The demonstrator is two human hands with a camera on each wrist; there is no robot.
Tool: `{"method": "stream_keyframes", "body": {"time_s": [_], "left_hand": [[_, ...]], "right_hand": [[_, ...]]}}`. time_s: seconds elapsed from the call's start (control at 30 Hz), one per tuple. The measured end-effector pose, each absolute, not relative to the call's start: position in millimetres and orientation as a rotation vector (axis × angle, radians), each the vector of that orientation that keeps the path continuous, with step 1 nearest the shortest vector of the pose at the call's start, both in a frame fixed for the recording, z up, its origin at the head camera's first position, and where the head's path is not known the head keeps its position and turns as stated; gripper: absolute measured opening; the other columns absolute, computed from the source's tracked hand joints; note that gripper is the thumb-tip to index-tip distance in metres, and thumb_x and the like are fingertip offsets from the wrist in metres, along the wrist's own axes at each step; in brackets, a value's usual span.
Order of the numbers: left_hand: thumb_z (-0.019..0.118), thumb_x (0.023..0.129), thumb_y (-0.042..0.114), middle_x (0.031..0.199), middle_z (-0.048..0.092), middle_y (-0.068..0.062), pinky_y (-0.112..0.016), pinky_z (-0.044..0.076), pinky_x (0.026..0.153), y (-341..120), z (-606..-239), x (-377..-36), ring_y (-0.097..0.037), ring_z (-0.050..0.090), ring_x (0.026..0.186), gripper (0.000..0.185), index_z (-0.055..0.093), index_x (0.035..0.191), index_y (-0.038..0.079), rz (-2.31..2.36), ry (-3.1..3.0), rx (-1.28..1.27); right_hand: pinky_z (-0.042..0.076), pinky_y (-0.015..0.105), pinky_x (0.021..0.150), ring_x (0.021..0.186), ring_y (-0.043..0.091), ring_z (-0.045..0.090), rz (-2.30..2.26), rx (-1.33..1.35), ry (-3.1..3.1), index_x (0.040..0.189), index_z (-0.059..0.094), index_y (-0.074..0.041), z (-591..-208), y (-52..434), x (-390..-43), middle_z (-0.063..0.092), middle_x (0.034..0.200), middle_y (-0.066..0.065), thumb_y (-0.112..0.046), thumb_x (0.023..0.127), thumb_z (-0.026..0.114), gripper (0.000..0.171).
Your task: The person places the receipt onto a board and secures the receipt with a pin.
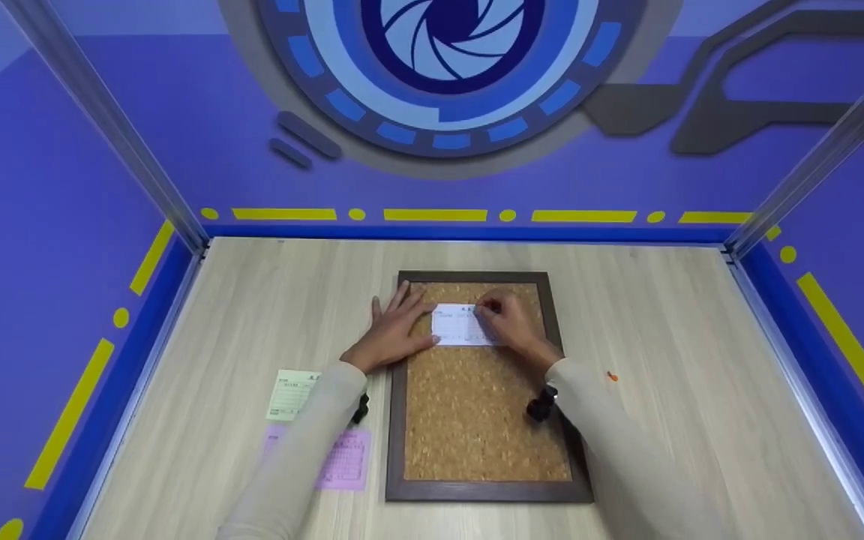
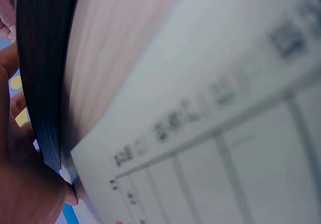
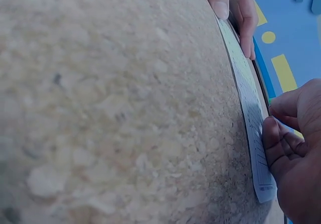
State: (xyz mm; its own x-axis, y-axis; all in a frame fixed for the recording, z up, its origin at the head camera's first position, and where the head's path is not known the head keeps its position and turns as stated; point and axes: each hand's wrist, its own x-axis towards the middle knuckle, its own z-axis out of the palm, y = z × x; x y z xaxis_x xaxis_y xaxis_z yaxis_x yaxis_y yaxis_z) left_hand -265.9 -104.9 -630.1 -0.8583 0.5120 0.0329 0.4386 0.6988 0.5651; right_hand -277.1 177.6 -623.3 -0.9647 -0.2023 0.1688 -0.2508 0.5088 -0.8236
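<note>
Cork fills a dark-framed board lying flat in the middle of a pale wood surface, and a white slip is lying across the board's upper part, well inside the top rail. The left hand is resting with straight, spread fingers over the board's left rail, its fingertips pressing the slip's left edge; this grip is released, flat and clasping nothing. The right hand is sitting on the slip's right half with fingers curled, its grip clenched near the slip's top right part. The right wrist view is showing the thumb pressing the paper's edge against the cork, but whether anything small is pinched between the fingers cannot be told.

Below the slip, most of the cork is lying bare down to the bottom rail. Left of the board, a pale green form and a pink form are lying near each other on the surface, partly under the left sleeve. A small orange object is lying to the right of the board, apart from the frame. Wide bare wood is stretching on both sides out to the blue walls and back to the far edge, with metal posts standing at the two rear corners.
</note>
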Motion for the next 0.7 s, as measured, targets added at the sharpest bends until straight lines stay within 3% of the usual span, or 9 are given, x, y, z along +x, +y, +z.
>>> {"method": "stream_keyframes", "body": {"time_s": [0.17,0.53,0.7], "left_hand": [[0.07,0.103,0.054,0.182,0.025,-0.01,-0.085,-0.006,0.122,-104.2,-631.9,-266.7,-0.037,0.003,0.171,0.07,0.056,0.161,0.016,0.868,2.781,0.783],[0.07,0.103,0.056,0.182,0.025,-0.009,-0.085,-0.005,0.122,-104.3,-630.4,-265.9,-0.036,0.004,0.171,0.071,0.056,0.161,0.019,0.865,2.787,0.781],[0.07,0.103,0.056,0.182,0.025,-0.009,-0.085,-0.004,0.122,-104.8,-629.5,-265.9,-0.037,0.004,0.171,0.072,0.056,0.162,0.018,0.857,2.787,0.783]], "right_hand": [[0.049,0.031,0.075,0.083,0.018,0.062,1.464,0.482,-2.639,0.095,0.078,0.006,-623.8,177.7,-280.7,0.074,0.089,0.012,0.007,0.094,0.072,0.006],[0.05,0.037,0.078,0.086,0.022,0.062,1.509,0.429,-2.711,0.1,0.078,0.002,-616.6,177.9,-280.7,0.074,0.094,0.01,0.005,0.099,0.07,0.009],[0.047,0.034,0.076,0.084,0.02,0.058,1.578,0.398,-2.747,0.1,0.077,0.003,-614.9,179.1,-285.1,0.07,0.092,0.008,0.003,0.101,0.069,0.007]]}}
